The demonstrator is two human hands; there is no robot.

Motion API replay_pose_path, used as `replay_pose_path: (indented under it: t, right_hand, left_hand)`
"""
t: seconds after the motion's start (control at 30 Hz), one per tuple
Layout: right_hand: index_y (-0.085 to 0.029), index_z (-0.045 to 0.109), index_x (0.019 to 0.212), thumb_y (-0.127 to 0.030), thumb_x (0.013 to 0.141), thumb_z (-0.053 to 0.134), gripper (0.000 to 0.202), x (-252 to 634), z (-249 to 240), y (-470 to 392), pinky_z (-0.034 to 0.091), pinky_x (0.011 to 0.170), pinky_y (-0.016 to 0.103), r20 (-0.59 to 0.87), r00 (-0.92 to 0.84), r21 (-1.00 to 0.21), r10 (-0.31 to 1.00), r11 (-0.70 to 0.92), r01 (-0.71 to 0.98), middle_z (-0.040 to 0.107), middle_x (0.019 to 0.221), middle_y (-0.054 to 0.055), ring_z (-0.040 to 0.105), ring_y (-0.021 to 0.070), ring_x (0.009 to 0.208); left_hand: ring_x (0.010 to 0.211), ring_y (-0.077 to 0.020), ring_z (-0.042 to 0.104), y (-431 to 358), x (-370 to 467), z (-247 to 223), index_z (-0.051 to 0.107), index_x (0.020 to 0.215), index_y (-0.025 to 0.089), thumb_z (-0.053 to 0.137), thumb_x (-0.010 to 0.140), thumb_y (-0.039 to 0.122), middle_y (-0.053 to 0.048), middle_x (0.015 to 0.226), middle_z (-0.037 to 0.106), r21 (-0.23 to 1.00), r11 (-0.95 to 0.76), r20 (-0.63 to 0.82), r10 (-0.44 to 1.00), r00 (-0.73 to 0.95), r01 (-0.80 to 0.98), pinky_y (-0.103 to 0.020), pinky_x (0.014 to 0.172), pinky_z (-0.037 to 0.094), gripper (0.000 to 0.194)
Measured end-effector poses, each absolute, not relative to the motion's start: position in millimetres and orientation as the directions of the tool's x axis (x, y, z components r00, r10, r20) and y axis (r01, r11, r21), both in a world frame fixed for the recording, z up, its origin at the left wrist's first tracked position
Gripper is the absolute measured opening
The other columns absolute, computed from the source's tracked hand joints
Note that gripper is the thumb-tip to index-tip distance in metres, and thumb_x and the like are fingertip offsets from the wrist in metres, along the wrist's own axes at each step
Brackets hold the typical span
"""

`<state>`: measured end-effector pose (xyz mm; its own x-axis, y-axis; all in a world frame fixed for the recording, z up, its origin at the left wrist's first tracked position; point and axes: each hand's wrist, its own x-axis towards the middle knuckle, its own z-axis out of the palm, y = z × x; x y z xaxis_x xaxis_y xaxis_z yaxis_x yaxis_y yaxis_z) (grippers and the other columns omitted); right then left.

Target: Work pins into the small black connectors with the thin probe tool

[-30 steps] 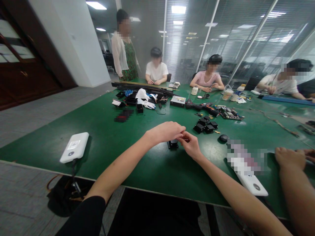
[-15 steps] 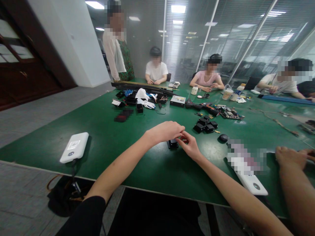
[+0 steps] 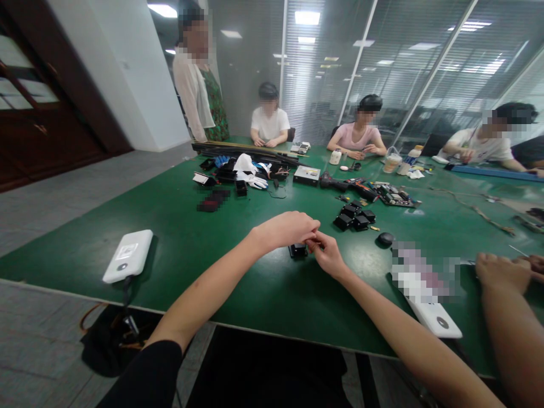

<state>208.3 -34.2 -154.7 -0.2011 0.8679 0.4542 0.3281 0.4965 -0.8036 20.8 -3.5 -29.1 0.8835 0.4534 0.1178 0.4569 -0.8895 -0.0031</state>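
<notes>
My left hand (image 3: 294,228) and my right hand (image 3: 327,253) meet over the middle of the green table (image 3: 238,283), fingertips pinched together. Whatever they hold between them is hidden or too small to make out. Just below my left hand a small black box-shaped part (image 3: 298,251) rests on the table, partly covered by the fingers. A cluster of similar black blocks (image 3: 353,216) lies beyond my right hand. To its right sits a round black object (image 3: 386,239), like a computer mouse.
White power banks lie left (image 3: 128,256) and right (image 3: 440,318). Farther back are white gloves (image 3: 254,180), a silver-topped drive box (image 3: 306,175), a power drill (image 3: 348,184) and a circuit board (image 3: 395,194). A neighbour's hand (image 3: 504,272) works at the right edge; several people are across the table.
My right fingers have drawn closer together, and the hand has shifted slightly down and right. My left hand stays nearly in place. The black part below has not visibly moved.
</notes>
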Motion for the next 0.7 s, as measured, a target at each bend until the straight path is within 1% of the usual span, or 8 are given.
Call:
replay_pose_path:
  t: [0.07,0.13,0.2,0.27,0.43,0.57,0.63,0.7]
  right_hand:
    - [-0.020,0.070,0.095,-0.041,0.096,0.059,0.023,208,-153,-35,0.048,0.060,0.028,0.451,-0.201,-0.802,0.870,0.494,0.335,0.065,0.082,0.004,0.058,0.0173,0.069]
    - [-0.021,0.069,0.098,-0.044,0.092,0.065,0.025,208,-153,-34,0.048,0.059,0.027,0.449,-0.173,-0.804,0.877,0.481,0.350,0.065,0.084,0.004,0.058,0.0175,0.071]
    - [-0.020,0.068,0.094,-0.046,0.088,0.071,0.026,209,-156,-31,0.049,0.059,0.026,0.446,-0.134,-0.807,0.885,0.462,0.368,0.064,0.081,0.003,0.057,0.0170,0.070]
    - [-0.020,0.067,0.088,-0.045,0.087,0.072,0.026,210,-159,-28,0.049,0.061,0.027,0.440,-0.115,-0.810,0.891,0.449,0.376,0.063,0.077,0.002,0.056,0.0168,0.070]
    - [-0.019,0.066,0.087,-0.037,0.093,0.065,0.019,212,-164,-25,0.048,0.061,0.027,0.457,-0.129,-0.805,0.880,0.471,0.360,0.061,0.077,0.001,0.055,0.0159,0.068]
    - [-0.019,0.066,0.088,-0.030,0.098,0.054,0.019,211,-162,-29,0.046,0.060,0.026,0.470,-0.199,-0.782,0.860,0.510,0.357,0.058,0.074,0.001,0.054,0.0150,0.066]
    - [-0.019,0.067,0.089,-0.031,0.099,0.052,0.021,211,-159,-31,0.045,0.060,0.026,0.474,-0.219,-0.779,0.853,0.522,0.347,0.058,0.076,0.001,0.054,0.0152,0.067]
    - [-0.020,0.067,0.094,-0.034,0.099,0.054,0.020,210,-157,-33,0.046,0.061,0.026,0.469,-0.225,-0.784,0.854,0.520,0.339,0.060,0.080,0.002,0.056,0.0160,0.070]
  left_hand:
    - [0.090,-0.0231,0.071,-4,21,-29,0.066,0.101,0.016,0.049,0.101,0.030,-0.010,0.098,0.074,-0.013,-0.887,0.124,0.457,0.881,0.461,-0.029,0.072,0.046,0.021]
    - [0.089,-0.0237,0.071,-5,21,-28,0.066,0.101,0.016,0.050,0.101,0.029,-0.010,0.097,0.074,-0.025,-0.882,0.131,0.463,0.877,0.470,-0.030,0.071,0.046,0.021]
    - [0.089,-0.0240,0.071,-5,20,-28,0.066,0.101,0.015,0.050,0.101,0.030,-0.010,0.097,0.074,-0.034,-0.880,0.130,0.467,0.875,0.474,-0.030,0.069,0.046,0.021]
    - [0.089,-0.0243,0.071,-5,20,-28,0.065,0.100,0.015,0.050,0.101,0.031,-0.010,0.097,0.074,-0.035,-0.881,0.128,0.465,0.876,0.472,-0.030,0.068,0.045,0.022]
    - [0.090,-0.0236,0.071,-5,19,-29,0.063,0.103,0.016,0.050,0.102,0.034,-0.010,0.099,0.074,-0.023,-0.883,0.139,0.461,0.876,0.468,-0.029,0.069,0.045,0.022]
    - [0.089,-0.0235,0.071,-4,19,-30,0.063,0.103,0.017,0.049,0.102,0.032,-0.009,0.098,0.074,-0.027,-0.889,0.131,0.451,0.883,0.458,-0.029,0.069,0.045,0.020]
    - [0.089,-0.0234,0.071,-4,20,-29,0.063,0.102,0.017,0.049,0.102,0.031,-0.009,0.098,0.074,-0.028,-0.890,0.126,0.449,0.885,0.455,-0.029,0.069,0.046,0.020]
    - [0.090,-0.0232,0.071,-4,21,-29,0.064,0.102,0.016,0.049,0.102,0.030,-0.009,0.098,0.074,-0.028,-0.886,0.121,0.457,0.881,0.463,-0.029,0.070,0.046,0.021]
